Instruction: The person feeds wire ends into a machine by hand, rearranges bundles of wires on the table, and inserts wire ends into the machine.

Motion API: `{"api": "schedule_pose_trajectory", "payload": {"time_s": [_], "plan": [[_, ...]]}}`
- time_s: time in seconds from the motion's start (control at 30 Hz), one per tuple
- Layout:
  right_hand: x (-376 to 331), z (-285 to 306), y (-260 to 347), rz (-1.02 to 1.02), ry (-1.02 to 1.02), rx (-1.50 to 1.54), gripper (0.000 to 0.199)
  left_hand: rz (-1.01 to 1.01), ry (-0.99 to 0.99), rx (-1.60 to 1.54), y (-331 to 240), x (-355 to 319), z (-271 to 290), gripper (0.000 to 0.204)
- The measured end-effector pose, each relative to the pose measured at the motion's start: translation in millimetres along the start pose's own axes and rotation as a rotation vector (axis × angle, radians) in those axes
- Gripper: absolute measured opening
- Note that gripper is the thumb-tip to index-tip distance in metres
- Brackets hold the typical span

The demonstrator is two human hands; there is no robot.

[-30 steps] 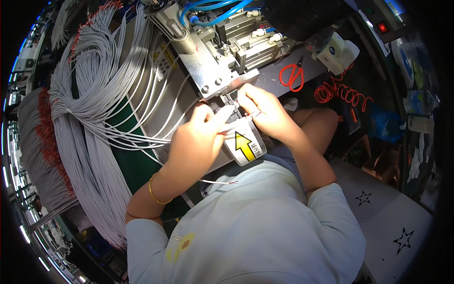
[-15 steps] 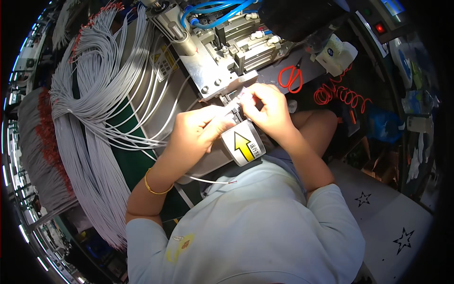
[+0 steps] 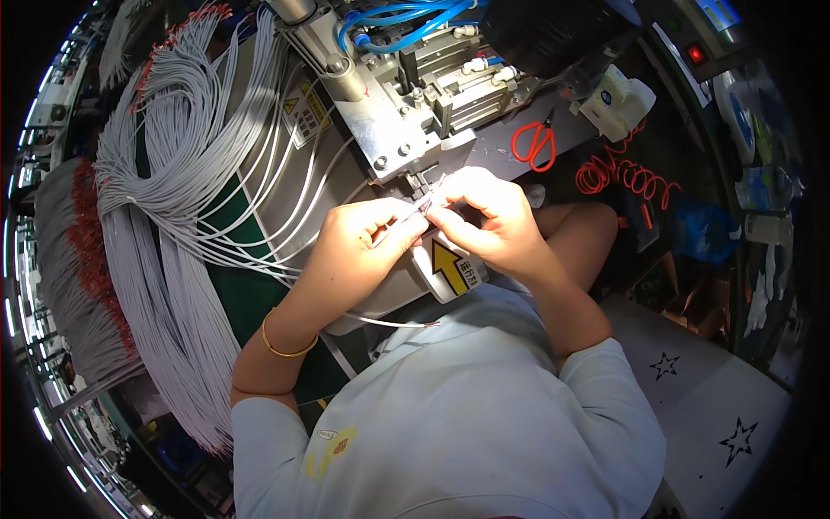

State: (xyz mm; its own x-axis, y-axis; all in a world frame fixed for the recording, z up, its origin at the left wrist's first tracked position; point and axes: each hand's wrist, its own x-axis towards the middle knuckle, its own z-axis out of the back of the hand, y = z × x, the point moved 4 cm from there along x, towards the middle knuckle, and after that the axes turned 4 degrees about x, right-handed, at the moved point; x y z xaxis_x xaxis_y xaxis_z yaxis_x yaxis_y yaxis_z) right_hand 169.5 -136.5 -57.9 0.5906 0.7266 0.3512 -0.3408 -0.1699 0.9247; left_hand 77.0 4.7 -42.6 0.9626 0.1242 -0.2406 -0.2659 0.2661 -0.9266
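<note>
My left hand (image 3: 359, 240) is closed in a pinch on the end of a white cable, in front of the machine's small metal clamp (image 3: 418, 183). Fingertip to fingertip with it, my right hand (image 3: 491, 216) pinches the thin wires (image 3: 424, 204) at that cable's end; the fingers and glare hide their detail. Several white cables (image 3: 259, 259) run from the left and pass under my left forearm. One loose cable (image 3: 389, 323) ends below my hands, its wire tips bare. Beneath my fingers sits a white cover with a yellow arrow (image 3: 449, 266).
A metal press with pneumatic cylinders (image 3: 380, 121) and blue air hoses (image 3: 415, 26) stands ahead. Big bundles of grey-white cable (image 3: 164, 199) hang at the left. Red-handled scissors (image 3: 534, 145), a coiled red cord (image 3: 596, 176) and a white bottle-like container (image 3: 616, 104) lie to the right.
Both hands have drawn back slightly from the machine's clamp, and their fingertips have come closer together. The clamp now shows in front of them, and my left hand covers more of the arrow cover.
</note>
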Motion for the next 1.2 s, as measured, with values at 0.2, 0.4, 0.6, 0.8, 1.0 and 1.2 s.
{"api": "schedule_pose_trajectory", "payload": {"time_s": [0.2, 0.4, 0.6, 0.8, 1.0, 1.2], "plan": [[0.0, 0.0, -1.2, -0.053, 0.026, 0.021, 0.007, 0.050, 0.007, -0.218, 4.2, -1.3, -3.7, 0.016], [1.0, -1.0, -0.3, -0.152, 0.039, 0.125, 0.006, 0.181, 0.084, -0.226, 0.1, -0.4, -0.1, 0.016], [1.2, -2.9, -1.6, -0.211, 0.014, 0.193, 0.010, 0.158, 0.084, -0.282, 2.0, -0.4, -1.8, 0.015], [1.3, -1.7, 1.6, -0.134, -0.007, 0.091, 0.010, 0.201, 0.100, -0.259, 1.5, -0.1, 0.8, 0.016], [1.5, -3.8, -0.3, -0.221, 0.009, 0.200, 0.012, 0.183, 0.108, -0.295, -1.5, -0.8, 0.7, 0.017], [-0.3, -4.4, -0.1, -0.314, -0.004, 0.233, 0.010, 0.234, 0.099, -0.197, 1.7, -0.5, 2.9, 0.017]]}}
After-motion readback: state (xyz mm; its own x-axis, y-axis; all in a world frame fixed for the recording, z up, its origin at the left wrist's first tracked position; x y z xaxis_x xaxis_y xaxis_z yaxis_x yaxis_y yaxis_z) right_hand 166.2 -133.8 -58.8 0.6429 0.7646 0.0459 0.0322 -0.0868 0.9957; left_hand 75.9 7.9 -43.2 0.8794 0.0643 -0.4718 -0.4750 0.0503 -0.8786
